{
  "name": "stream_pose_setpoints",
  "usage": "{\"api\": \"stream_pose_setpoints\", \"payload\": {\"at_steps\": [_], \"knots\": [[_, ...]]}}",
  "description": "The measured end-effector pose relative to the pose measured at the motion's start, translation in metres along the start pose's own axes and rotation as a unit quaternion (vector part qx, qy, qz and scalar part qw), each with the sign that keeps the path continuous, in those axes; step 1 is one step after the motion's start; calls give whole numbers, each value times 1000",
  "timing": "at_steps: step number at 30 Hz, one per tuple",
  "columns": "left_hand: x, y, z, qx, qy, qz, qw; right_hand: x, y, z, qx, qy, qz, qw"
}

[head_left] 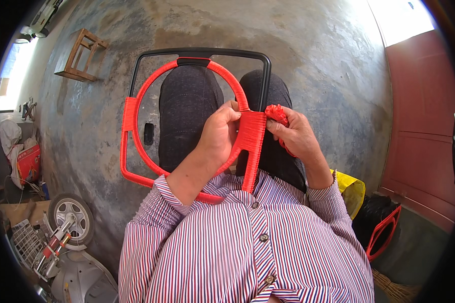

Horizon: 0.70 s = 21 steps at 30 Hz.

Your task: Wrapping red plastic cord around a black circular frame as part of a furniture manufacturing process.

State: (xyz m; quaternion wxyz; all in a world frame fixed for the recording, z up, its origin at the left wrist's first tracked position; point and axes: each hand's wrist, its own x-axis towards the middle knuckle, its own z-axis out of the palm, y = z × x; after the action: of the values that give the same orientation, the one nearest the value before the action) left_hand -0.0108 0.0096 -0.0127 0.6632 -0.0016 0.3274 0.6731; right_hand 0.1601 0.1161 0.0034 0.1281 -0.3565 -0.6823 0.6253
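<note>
I've got the frame (197, 53) lying across my knees, top bar away from me, bottom edge against my shirt (247, 247). It's a black tube outline w/ a ring (136, 146) inside it; ring and most of the left side are already wrapped in red cord. Top bar and upper right corner are bare black.

My left hand (218, 132) comes up through the ring and its grip is pressed tight round the ring's right arc, just beside the woven band (252, 136), thumb on top near the edge of the band. That band is a dense panel of red cord running between ring and the frame's right tube, approx mid-height down to my shirt.

My right hand (297, 135) sits just right of the band, touching it. Its grip pinches a small bundle of red cord (277, 113) btwn thumb and fingers, and a loop of cord hangs under the palm.

Around me: concrete floor (313, 65), a wooden stand (81, 55) far left, a wheel (72, 214) lower left, a yellow bag (351, 189) and 1 more red-wrapped frame (384, 230) at my right, a red door (419, 121) beyond.
</note>
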Motion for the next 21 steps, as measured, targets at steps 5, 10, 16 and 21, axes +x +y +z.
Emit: {"api": "stream_pose_setpoints", "payload": {"at_steps": [5, 10, 16, 21], "knots": [[-1, 0, -1, -29, -7, -14, 999, -2, 2, -1, 44, 1, 0, 999], [-1, 1, -1, -30, -11, -18, 999, -2, 2, -2, 59, -3, 6, 998], [-2, 0, 0, -19, 3, -16, 1000, -2, 7, -6, 84, -9, 0, 996], [-2, 0, 4, -15, 13, -8, 1000, 4, 10, -24, 121, 87, -12, 989]]}}
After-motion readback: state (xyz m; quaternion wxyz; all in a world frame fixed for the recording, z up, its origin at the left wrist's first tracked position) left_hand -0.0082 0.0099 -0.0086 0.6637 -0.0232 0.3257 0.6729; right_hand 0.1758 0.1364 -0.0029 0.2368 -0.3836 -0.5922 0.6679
